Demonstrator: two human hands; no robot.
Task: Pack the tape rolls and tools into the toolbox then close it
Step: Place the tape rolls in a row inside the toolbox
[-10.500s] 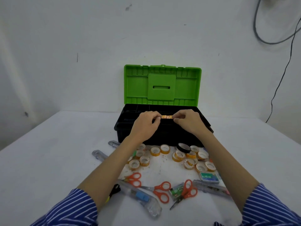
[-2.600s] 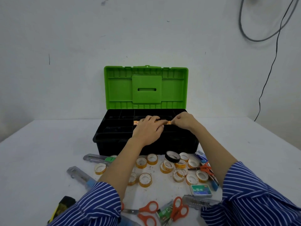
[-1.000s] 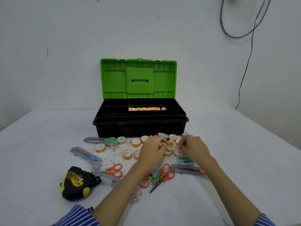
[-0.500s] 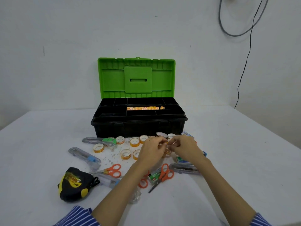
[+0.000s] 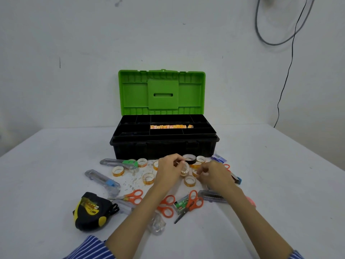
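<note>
Picking tape rolls in front of the open toolbox

Looking down at the table (image 5: 56,146), I see the toolbox (image 5: 164,146) near the far edge, its green lid (image 5: 162,92) standing upright and open. One row of tape rolls (image 5: 169,126) already lies in a middle compartment of the tray. My left hand (image 5: 169,174) pinches a small clear tape roll (image 5: 185,170) between thumb and fingers, just in front of the toolbox. My right hand (image 5: 214,174) is close beside it, fingers curled over the loose rolls; I cannot tell if it holds one. A black tape roll (image 5: 189,158) lies just behind the hands. Scissors (image 5: 192,202), cutters (image 5: 103,181) and a tape measure (image 5: 90,211) lie nearer the front edge.
</note>
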